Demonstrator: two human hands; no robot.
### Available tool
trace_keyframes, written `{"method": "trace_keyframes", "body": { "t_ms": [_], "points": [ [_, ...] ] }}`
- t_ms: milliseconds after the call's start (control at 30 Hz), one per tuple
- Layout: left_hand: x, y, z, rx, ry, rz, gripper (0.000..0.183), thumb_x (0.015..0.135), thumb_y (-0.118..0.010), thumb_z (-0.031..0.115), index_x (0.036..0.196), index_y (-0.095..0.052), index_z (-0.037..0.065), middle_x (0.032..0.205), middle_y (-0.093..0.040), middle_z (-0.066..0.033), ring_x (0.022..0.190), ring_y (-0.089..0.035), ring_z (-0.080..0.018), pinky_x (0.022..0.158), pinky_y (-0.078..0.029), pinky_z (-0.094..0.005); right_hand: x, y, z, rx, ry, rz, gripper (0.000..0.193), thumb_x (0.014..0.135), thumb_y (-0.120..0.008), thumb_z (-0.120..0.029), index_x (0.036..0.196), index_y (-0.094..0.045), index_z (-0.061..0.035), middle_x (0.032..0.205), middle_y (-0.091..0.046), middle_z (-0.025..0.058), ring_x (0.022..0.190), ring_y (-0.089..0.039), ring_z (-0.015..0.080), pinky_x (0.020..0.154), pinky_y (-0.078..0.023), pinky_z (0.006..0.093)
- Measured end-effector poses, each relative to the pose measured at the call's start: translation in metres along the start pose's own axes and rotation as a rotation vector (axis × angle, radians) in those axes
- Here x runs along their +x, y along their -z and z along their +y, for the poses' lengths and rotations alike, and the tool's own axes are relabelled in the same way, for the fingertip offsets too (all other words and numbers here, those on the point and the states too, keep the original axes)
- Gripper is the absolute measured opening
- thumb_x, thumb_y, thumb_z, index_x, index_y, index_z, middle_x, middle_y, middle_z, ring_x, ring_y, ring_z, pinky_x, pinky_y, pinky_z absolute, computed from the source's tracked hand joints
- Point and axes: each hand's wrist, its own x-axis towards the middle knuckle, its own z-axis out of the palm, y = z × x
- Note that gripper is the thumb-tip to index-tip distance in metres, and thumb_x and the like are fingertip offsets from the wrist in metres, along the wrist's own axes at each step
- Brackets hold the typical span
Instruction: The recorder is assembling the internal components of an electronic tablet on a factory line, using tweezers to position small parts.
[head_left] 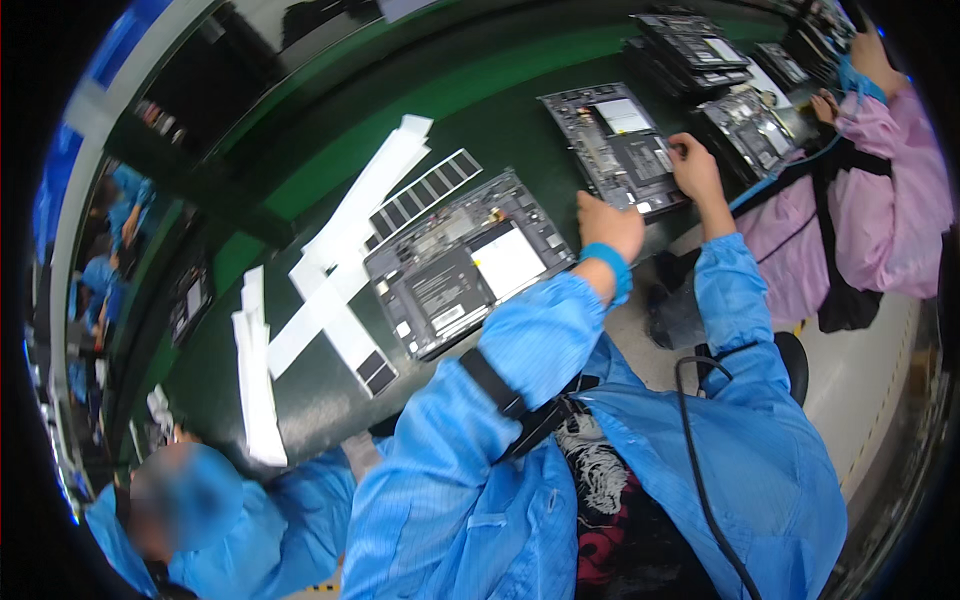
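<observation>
An opened laptop base [645, 160], dark with a white patch and bared inner parts, lies on the green bench ahead of me. My left hand [612, 228] is closed at its near left corner, a blue band round the wrist. At its right edge my right hand [698, 172] is closed, thumb and fingers bent together; the fingertips are partly hidden. Closer to me on the left lies a second laptop base [440, 280] with a white pad [508, 262], touched by neither hand.
White paper strips [350, 225] and a strip of black rectangles [428, 192] lie left of the second base. Stacked laptop bases [690, 50] stand at the far right, near a co-worker's pink sleeve [905, 180]. Another person in blue [270, 520] sits at lower left.
</observation>
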Motion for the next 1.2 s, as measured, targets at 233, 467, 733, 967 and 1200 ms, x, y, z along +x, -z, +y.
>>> {"method": "trace_keyframes", "body": {
  "t_ms": [233, 467, 733, 967, 1200],
  "points": [
    [-0.024, -0.021, 0.003, -0.131, 0.131, 0.273, 0.052, 0.077, -0.065, 0.015, 0.122, -0.053, -0.009, 0.122, -0.052, -0.0232, 0.109, -0.057, -0.0377, 0.096, -0.044, -0.04, -0.015, -0.005, 0.021, 0.295, -0.003, 0.05, 0.022, 0.087, -0.064, -0.012, 0.107, -0.072, -0.0152, 0.092, -0.071, 0.0114, 0.087, -0.067, 0.022, 0.078, -0.05, 0.0322],
    [-0.075, 0.081, 0.023, -0.896, -0.004, 0.146, 0.031, 0.086, -0.058, 0.01, 0.114, -0.055, 0.0, 0.108, -0.059, -0.0115, 0.091, -0.062, -0.0207, 0.076, -0.054, -0.0361, -0.123, 0.036, -0.076, 0.837, -0.001, 0.04, 0.022, 0.087, -0.061, 0.001, 0.108, -0.066, 0.0033, 0.099, -0.07, 0.0101, 0.095, -0.064, 0.0141, 0.084, -0.047, 0.0249],
    [-0.095, 0.29, 0.008, -0.76, -0.11, -0.137, 0.018, 0.085, -0.059, 0.012, 0.1, -0.061, 0.001, 0.095, -0.069, -0.0096, 0.077, -0.067, -0.0203, 0.072, -0.055, -0.0381, -0.13, 0.024, -0.15, 1.34, 0.13, 0.006, 0.024, 0.097, -0.057, -0.018, 0.115, -0.059, -0.0028, 0.121, -0.063, 0.0083, 0.11, -0.056, 0.0137, 0.09, -0.044, 0.0275],
    [-0.091, 0.301, -0.021, -0.808, -0.203, 0.308, 0.059, 0.091, -0.066, 0.021, 0.135, -0.041, -0.012, 0.116, -0.061, -0.019, 0.107, -0.06, -0.0216, 0.091, -0.048, -0.0355, -0.197, -0.016, -0.184, 1.317, -0.019, -0.055, 0.025, 0.096, -0.054, -0.005, 0.119, -0.059, 0.0045, 0.115, -0.061, 0.0105, 0.101, -0.058, 0.015, 0.091, -0.046, 0.0275],
    [-0.056, 0.297, -0.088, 0.178, -0.332, 0.397, 0.065, 0.085, -0.065, 0.014, 0.135, -0.035, -0.016, 0.135, -0.045, -0.0313, 0.127, -0.046, -0.0401, 0.107, -0.037, -0.039, -0.206, -0.048, -0.18, 0.899, 0.117, 0.002, 0.02, 0.097, -0.053, -0.009, 0.111, -0.064, 0.0015, 0.102, -0.064, 0.0075, 0.096, -0.055, 0.0126, 0.087, -0.043, 0.0245]
  ]
}}
